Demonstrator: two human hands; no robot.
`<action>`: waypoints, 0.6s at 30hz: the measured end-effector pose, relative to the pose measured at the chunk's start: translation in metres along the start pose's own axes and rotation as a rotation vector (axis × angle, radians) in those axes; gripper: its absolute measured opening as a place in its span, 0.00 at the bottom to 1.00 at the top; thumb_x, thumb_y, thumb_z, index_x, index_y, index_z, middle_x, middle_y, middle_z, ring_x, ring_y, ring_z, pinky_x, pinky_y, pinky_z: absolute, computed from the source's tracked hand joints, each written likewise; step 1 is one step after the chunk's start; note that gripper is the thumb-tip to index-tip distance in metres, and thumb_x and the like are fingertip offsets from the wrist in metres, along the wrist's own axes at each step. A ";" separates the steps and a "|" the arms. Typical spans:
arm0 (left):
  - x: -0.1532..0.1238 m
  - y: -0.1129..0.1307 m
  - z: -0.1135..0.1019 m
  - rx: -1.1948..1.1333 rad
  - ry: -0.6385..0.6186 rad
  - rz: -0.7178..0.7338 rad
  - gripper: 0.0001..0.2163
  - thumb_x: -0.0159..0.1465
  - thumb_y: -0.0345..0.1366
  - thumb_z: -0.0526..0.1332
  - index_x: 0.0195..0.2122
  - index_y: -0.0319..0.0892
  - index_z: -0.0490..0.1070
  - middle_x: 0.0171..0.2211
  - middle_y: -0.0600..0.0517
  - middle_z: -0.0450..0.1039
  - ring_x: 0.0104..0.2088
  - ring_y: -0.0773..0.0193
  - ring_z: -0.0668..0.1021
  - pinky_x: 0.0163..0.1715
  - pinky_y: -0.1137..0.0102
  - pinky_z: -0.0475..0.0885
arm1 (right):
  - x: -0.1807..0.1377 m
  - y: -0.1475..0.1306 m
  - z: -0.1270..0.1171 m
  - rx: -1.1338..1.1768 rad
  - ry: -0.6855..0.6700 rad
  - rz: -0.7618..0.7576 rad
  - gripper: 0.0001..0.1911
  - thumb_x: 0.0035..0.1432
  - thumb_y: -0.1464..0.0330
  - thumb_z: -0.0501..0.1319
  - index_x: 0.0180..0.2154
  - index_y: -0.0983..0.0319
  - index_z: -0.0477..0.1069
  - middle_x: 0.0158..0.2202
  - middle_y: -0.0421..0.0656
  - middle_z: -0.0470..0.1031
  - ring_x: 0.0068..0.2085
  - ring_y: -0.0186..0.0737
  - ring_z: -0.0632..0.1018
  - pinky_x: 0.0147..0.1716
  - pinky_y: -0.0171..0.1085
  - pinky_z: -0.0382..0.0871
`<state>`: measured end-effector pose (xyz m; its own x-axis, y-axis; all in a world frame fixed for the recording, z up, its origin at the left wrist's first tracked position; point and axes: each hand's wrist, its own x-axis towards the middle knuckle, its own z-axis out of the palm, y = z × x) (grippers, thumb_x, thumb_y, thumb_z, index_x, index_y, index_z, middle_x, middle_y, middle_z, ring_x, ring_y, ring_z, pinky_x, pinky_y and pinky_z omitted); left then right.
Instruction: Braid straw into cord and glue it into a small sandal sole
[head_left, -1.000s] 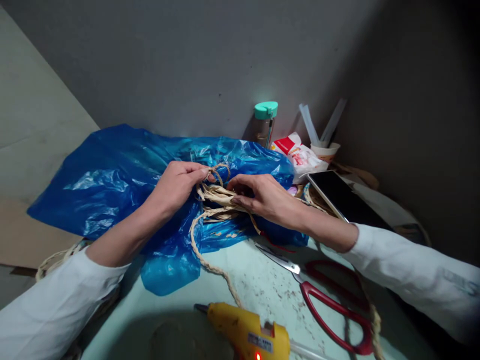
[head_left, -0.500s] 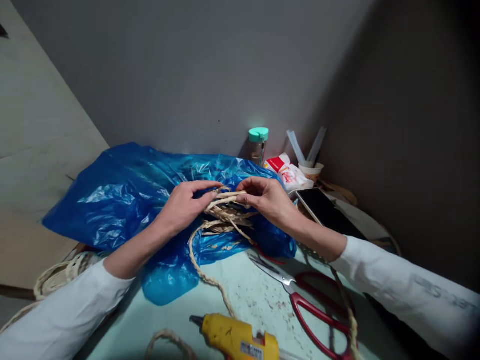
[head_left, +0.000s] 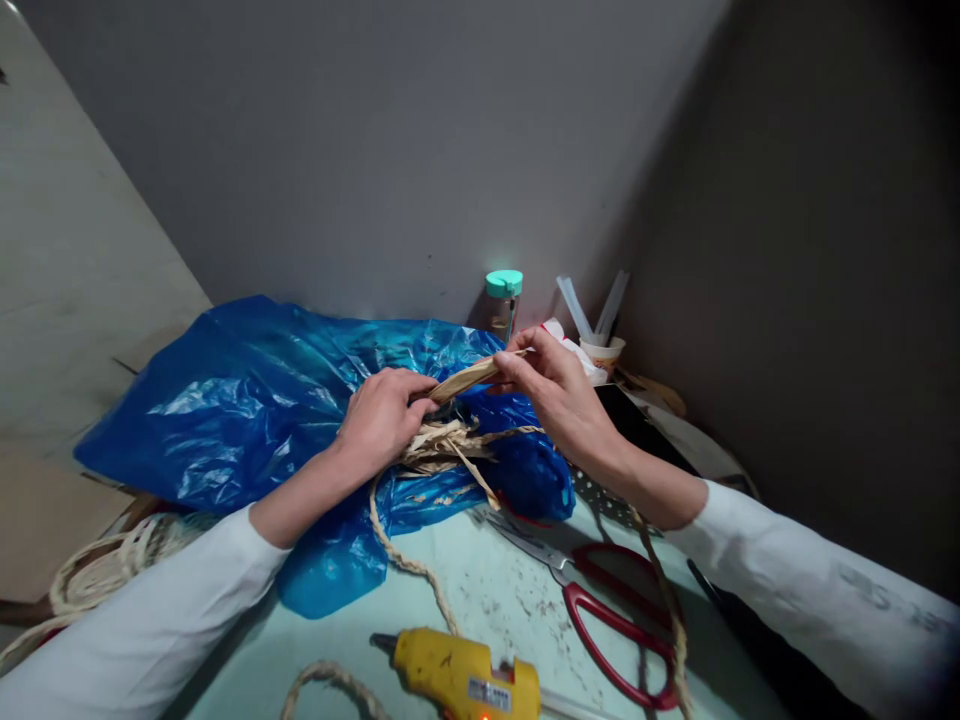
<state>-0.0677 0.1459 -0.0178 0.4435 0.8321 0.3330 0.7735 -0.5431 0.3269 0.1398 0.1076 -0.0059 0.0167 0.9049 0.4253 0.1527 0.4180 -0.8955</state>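
A flat, pale straw-coloured strip of dried fibre point(head_left: 469, 379) stretches between my two hands. My left hand point(head_left: 386, 412) pinches its lower left end; my right hand point(head_left: 546, 378) grips the upper right end between thumb and fingers. Just below lies a bundle of similar dry strips point(head_left: 435, 445), resting at the mouth of a blue plastic bag point(head_left: 240, 420). A braided cord point(head_left: 409, 562) of the same material runs from near the bundle down towards the front of the table.
A yellow glue gun point(head_left: 457, 668) and red-handled scissors point(head_left: 615, 622) lie on the pale green table point(head_left: 495, 580). Behind stand a jar with a turquoise lid point(head_left: 504, 285) and a paper cup with clear sticks point(head_left: 602, 352). Coiled braid point(head_left: 105, 572) sits at left, a dark phone point(head_left: 649, 425) at right.
My right hand has moved up and away from my left, drawing the strip out wider and tilted upward to the right. The view has shifted slightly.
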 end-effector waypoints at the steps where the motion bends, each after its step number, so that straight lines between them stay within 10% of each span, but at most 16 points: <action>1: 0.000 -0.001 0.001 0.024 -0.001 0.004 0.13 0.63 0.33 0.59 0.44 0.46 0.81 0.44 0.50 0.82 0.46 0.53 0.79 0.47 0.62 0.71 | 0.000 0.000 -0.003 0.044 0.036 0.017 0.10 0.61 0.61 0.61 0.34 0.58 0.64 0.32 0.39 0.71 0.33 0.37 0.76 0.34 0.38 0.75; 10: -0.008 -0.005 0.007 0.278 0.015 0.033 0.13 0.63 0.31 0.56 0.36 0.41 0.83 0.45 0.38 0.74 0.50 0.39 0.69 0.47 0.48 0.65 | 0.004 0.003 -0.041 0.150 0.375 -0.048 0.08 0.60 0.63 0.63 0.33 0.57 0.65 0.28 0.37 0.70 0.27 0.35 0.75 0.25 0.35 0.74; 18: -0.005 -0.011 -0.005 0.241 -0.008 0.084 0.15 0.64 0.32 0.55 0.44 0.36 0.80 0.39 0.41 0.72 0.42 0.50 0.74 0.43 0.61 0.70 | -0.002 -0.015 -0.089 0.184 0.587 -0.046 0.13 0.53 0.61 0.66 0.33 0.57 0.63 0.27 0.35 0.69 0.24 0.33 0.74 0.19 0.31 0.69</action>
<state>-0.0808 0.1467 -0.0182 0.5136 0.7867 0.3426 0.8190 -0.5685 0.0776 0.2259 0.0926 0.0183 0.5635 0.7125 0.4181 -0.0060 0.5096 -0.8604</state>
